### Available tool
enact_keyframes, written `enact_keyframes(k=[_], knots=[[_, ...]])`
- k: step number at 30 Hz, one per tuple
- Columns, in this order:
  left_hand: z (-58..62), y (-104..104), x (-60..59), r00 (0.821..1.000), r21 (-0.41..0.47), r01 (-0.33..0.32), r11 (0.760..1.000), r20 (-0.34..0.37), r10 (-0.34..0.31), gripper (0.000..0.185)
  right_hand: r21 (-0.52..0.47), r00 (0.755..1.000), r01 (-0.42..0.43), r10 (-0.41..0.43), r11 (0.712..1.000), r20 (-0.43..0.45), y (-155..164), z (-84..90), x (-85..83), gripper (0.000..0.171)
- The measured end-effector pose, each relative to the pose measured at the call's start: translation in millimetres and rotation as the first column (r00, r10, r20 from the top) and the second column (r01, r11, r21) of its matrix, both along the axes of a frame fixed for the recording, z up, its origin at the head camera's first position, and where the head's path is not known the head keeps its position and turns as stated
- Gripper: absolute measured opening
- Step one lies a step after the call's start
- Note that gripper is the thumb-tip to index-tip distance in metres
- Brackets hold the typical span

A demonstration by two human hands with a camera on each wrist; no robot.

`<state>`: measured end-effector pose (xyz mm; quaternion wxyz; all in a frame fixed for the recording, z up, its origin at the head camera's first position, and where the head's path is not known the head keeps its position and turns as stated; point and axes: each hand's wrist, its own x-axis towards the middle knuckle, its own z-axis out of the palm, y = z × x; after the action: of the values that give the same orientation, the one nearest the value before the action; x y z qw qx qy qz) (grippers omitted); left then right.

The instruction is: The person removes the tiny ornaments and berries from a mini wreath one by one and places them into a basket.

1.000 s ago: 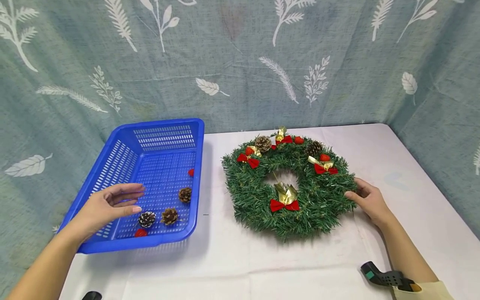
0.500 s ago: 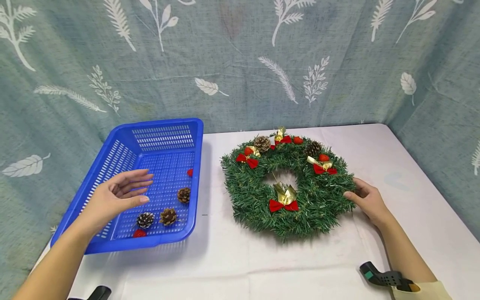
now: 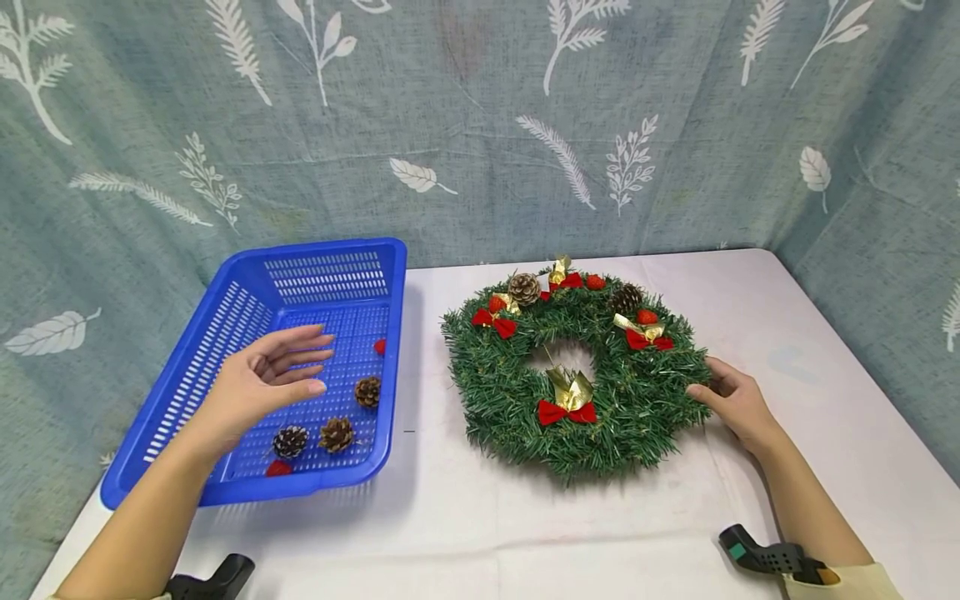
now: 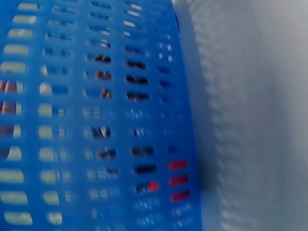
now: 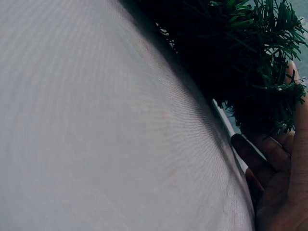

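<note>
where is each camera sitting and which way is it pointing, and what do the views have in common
Head: worn on the head, looking forward and down at the table; shows the left hand over the blue basket and the right hand at the wreath.
Left wrist: close to the basket wall, blurred; no hand shows.
Right wrist: low over the white tablecloth, facing the wreath's edge; fingers show.
Shared: head and right wrist both show the wreath; head and left wrist both show the basket.
</note>
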<state>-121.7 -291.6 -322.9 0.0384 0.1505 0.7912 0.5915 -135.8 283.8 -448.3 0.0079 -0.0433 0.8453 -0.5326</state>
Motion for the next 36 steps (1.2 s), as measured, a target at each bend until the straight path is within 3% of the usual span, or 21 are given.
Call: enact_keyframes(k=[14,23,36], knots=[[9.0,34,-6.3,1.0,-0.147,-0.011,0.989,0.003,0.011,0.065,0.028,1.0,0.0,0.001,1.0,-0.007,0,1.7,0.4,0.068],[8.9,58,-8.9,0.999,-0.074,-0.036,0.997,0.012,0.037,0.066,0.027,1.0,0.002,-0.001,1.0,-0.017,-1,1.4,0.6,0.066],[9.5,90,-1.9,0.992,-0.001,-0.124,0.992,-0.034,0.124,0.067,0.05,0.999,0.018,-0.016,0.999,-0.04,-1,-0.1,-0.6,0.064]])
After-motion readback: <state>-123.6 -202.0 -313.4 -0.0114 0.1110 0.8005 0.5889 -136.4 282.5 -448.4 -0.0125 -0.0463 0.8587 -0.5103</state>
